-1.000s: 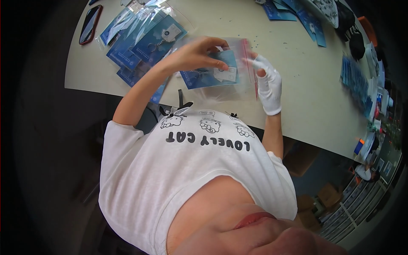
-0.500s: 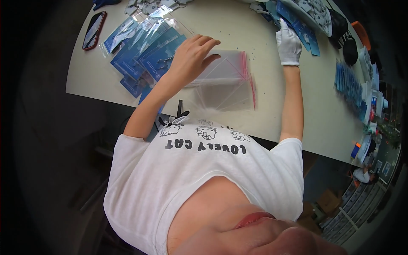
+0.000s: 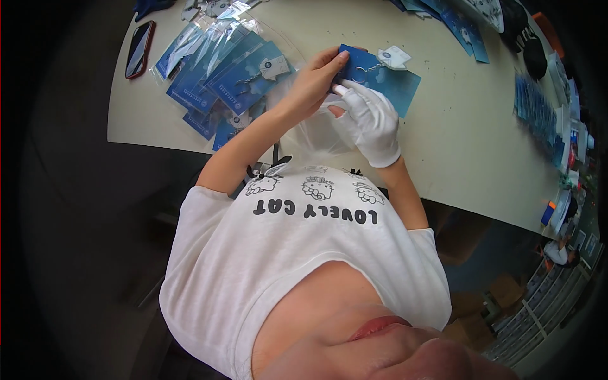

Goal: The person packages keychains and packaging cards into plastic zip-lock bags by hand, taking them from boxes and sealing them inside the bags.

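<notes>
I count two hands, a bare left hand and a white-gloved right hand, one smartphone on one tabletop, and one blue card in hand with at least one white tag. I make out at least five bagged blue cards at left, overlapping too much to total exactly, and cannot number the blue packets stacked at far right.
</notes>
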`<state>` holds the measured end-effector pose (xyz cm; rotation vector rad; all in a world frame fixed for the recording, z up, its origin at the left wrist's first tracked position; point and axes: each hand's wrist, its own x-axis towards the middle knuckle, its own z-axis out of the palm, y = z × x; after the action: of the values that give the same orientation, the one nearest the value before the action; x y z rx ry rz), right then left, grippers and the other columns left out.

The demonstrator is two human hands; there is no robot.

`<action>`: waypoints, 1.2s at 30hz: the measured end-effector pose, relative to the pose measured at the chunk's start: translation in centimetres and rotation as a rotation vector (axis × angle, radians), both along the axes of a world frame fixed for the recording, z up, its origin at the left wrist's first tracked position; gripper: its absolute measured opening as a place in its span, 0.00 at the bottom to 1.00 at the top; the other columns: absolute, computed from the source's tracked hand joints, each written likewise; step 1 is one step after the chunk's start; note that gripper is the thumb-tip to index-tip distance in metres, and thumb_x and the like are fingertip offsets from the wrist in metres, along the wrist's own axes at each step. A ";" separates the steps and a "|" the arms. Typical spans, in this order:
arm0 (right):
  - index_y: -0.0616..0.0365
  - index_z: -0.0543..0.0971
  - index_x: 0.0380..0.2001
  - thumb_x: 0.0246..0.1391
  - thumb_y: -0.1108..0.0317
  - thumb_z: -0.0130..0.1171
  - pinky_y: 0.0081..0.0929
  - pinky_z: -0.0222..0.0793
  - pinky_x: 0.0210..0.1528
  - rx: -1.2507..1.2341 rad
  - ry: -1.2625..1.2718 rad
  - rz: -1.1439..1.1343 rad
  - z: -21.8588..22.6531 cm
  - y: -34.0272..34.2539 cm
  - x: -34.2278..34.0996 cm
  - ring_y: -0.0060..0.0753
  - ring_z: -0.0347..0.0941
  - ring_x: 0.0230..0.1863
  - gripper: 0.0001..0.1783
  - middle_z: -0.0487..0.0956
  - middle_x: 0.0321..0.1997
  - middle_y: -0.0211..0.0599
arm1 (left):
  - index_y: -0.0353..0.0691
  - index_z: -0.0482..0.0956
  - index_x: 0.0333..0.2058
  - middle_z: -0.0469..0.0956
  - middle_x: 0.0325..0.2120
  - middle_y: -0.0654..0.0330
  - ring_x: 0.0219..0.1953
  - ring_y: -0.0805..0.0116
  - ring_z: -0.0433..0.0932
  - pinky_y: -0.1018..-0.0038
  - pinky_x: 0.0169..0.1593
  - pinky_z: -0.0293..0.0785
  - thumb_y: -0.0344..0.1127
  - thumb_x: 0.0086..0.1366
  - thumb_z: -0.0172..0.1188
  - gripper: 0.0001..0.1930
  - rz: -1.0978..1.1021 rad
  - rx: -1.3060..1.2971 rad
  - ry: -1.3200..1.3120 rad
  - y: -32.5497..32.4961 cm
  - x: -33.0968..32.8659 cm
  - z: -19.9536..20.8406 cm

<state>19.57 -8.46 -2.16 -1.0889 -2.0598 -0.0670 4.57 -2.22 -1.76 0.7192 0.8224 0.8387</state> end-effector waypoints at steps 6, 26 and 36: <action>0.59 0.66 0.57 0.48 0.59 0.67 0.28 0.66 0.52 -0.129 0.577 -0.463 -0.9 0.2 3.3 0.35 0.71 0.52 0.35 0.71 0.55 0.44 | 0.35 0.70 0.46 0.74 0.24 0.49 0.25 0.60 0.75 0.68 0.32 0.68 0.29 0.67 0.51 0.10 -0.066 0.790 0.702 -1.3 -1.4 2.1; 0.61 0.70 0.40 0.53 0.67 0.64 0.13 0.66 0.23 -0.617 1.354 -0.306 -2.3 -4.0 4.2 0.20 0.74 0.24 0.16 0.80 0.32 0.36 | 0.35 0.70 0.49 0.75 0.42 0.58 0.42 0.69 0.75 0.74 0.46 0.72 0.48 0.65 0.57 0.23 0.133 0.672 0.441 -2.7 -0.3 0.3; 0.64 0.72 0.42 0.55 0.64 0.62 0.19 0.69 0.39 -0.532 1.065 -0.385 -2.5 -3.6 10.1 0.23 0.75 0.34 0.17 0.78 0.39 0.36 | 0.37 0.75 0.34 0.73 0.24 0.59 0.35 0.60 0.72 0.71 0.38 0.68 0.42 0.50 0.70 0.19 -0.147 0.994 1.329 -4.4 -3.2 -3.7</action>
<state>29.65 -12.02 -4.65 -1.3971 -0.9015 0.7466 1.33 -6.58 -5.46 2.3171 1.4696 0.5144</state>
